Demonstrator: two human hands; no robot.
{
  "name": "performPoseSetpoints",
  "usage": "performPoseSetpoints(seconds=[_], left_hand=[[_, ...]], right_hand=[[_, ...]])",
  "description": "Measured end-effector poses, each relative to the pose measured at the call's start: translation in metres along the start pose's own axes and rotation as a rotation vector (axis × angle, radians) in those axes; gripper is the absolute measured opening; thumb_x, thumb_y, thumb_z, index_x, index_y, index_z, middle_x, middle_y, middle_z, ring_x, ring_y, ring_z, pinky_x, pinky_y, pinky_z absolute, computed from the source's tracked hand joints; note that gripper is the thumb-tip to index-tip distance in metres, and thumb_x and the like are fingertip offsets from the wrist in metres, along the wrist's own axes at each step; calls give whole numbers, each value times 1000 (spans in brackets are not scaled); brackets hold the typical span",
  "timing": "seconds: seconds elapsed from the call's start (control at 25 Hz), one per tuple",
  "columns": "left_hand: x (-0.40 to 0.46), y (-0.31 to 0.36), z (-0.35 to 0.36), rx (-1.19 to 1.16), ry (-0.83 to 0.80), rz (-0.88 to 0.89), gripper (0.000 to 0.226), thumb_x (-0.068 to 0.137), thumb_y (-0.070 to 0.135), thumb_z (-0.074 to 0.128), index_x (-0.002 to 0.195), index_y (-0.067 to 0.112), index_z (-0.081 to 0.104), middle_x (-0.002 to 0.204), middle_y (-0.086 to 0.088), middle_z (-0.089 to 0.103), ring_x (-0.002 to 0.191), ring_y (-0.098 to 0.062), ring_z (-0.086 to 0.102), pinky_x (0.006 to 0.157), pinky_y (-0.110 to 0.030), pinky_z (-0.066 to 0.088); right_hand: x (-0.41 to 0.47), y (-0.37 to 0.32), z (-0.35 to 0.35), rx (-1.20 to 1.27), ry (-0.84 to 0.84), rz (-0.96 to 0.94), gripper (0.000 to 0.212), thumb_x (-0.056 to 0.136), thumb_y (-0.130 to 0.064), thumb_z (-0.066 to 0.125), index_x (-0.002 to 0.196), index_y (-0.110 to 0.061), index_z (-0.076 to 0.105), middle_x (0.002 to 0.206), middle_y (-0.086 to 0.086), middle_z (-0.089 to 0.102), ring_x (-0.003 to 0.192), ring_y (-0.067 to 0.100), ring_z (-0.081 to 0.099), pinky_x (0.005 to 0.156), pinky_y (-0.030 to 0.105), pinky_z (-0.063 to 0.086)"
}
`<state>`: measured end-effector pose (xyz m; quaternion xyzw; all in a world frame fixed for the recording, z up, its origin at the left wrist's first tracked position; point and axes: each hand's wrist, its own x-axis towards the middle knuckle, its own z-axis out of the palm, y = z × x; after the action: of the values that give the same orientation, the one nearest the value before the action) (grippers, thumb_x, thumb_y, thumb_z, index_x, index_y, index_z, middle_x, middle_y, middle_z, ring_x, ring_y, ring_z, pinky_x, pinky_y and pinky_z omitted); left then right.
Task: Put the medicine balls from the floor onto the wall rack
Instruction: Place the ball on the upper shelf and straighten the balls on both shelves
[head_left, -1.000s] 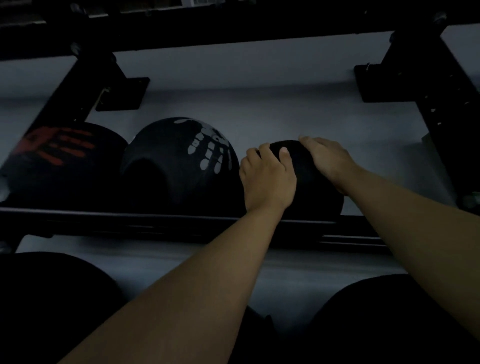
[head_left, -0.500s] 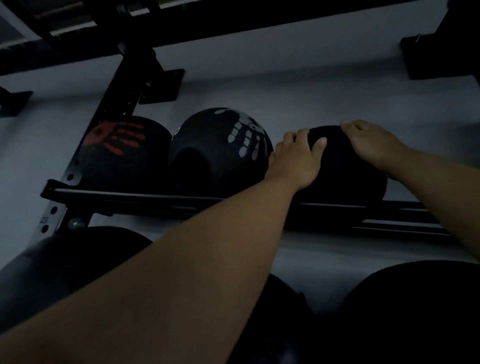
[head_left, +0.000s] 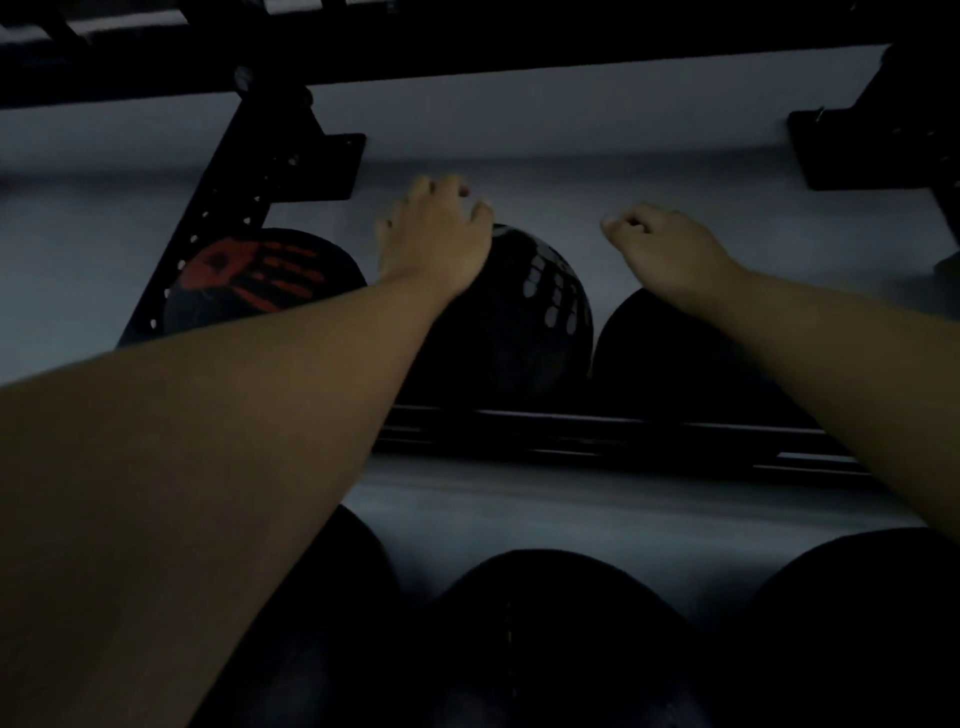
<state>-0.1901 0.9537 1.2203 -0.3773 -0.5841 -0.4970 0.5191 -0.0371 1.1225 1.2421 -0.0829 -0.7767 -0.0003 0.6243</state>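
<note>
1. Half a second ago both hands cupped the plain ball on the rack's upper rail; now both have come off it and lifted, which I take to mean that ball is placed and this step is finished.
2. Far left on the rail (head_left: 597, 421) sits the red-print ball (head_left: 260, 280), partly behind the slanted bracket (head_left: 244, 208).
3. The left hand (head_left: 436, 239) has shifted left and up; it now hangs in front of the top of the white-print ball (head_left: 519, 322). Its fingers are loosely curled and close on nothing. Whether it touches that ball I cannot tell.
4. The white-print ball sits in the middle of the row, just beside its neighbours on either side.
5. The right hand (head_left: 670, 249) hovers above the plain ball (head_left: 675, 364), fingers loosely curled, empty, clear of the ball's top.
6. The plain ball rests on the rail at the right end of the row, below and between the two hands, held by neither.
7. Three more dark balls (head_left: 561, 634) show on the level below.
8. The floor is out of view, so how many balls remain there cannot be judged.
</note>
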Motion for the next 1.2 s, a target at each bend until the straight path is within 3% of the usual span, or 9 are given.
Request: performPoseSetpoints(seconds=[0.08,0.16,0.24,0.32,0.76,1.04,1.2], left_hand=[[11,-35,-14,-25,-72,-44,55,106,48,43,154,21,47,162,-10,41,145,-35,44,119,-45,36],[17,-67,-19,-73,-195,-90,67,105,58,41,162,23,34,170,-11,31,152,-38,36,123,-47,33],[16,-89,-12,-132,-326,-141,80,102,69,35,167,24,21,175,-13,21,157,-40,27,126,-53,28],[8,-97,5,-196,-384,-163,83,101,74,25,169,25,15,174,-14,19,158,-41,25,127,-54,25],[6,-91,46,-432,-164,-113,68,105,65,28,161,26,34,161,-16,37,150,-39,31,119,-48,28],[5,-94,43,-406,-180,-107,70,106,66,24,162,26,31,163,-15,35,150,-36,32,121,-49,27],[5,-98,24,-193,-260,-41,74,105,68,18,161,23,36,160,-15,43,147,-36,41,122,-52,32]], right_hand=[[7,-35,28,51,-7,-6,33,101,-56,45,109,-28,61,123,5,63,115,27,59,90,30,38],[11,-66,58,96,-45,13,48,98,-63,44,126,-30,63,142,11,58,131,32,55,105,34,42],[10,-85,87,42,-72,63,71,92,-77,38,151,-38,47,162,13,38,147,40,38,122,49,32],[3,-90,106,-63,-38,111,82,86,-87,32,158,-47,31,170,8,23,152,43,25,122,61,24],[-8,-81,118,-58,185,168,74,89,-83,33,155,-48,36,165,4,31,147,40,29,116,64,26],[-11,-84,117,-80,176,164,76,90,-84,31,157,-47,33,167,5,29,150,40,27,118,65,25],[-10,-90,114,-202,114,160,76,94,-79,26,160,-41,29,169,11,26,151,44,26,118,64,24]])
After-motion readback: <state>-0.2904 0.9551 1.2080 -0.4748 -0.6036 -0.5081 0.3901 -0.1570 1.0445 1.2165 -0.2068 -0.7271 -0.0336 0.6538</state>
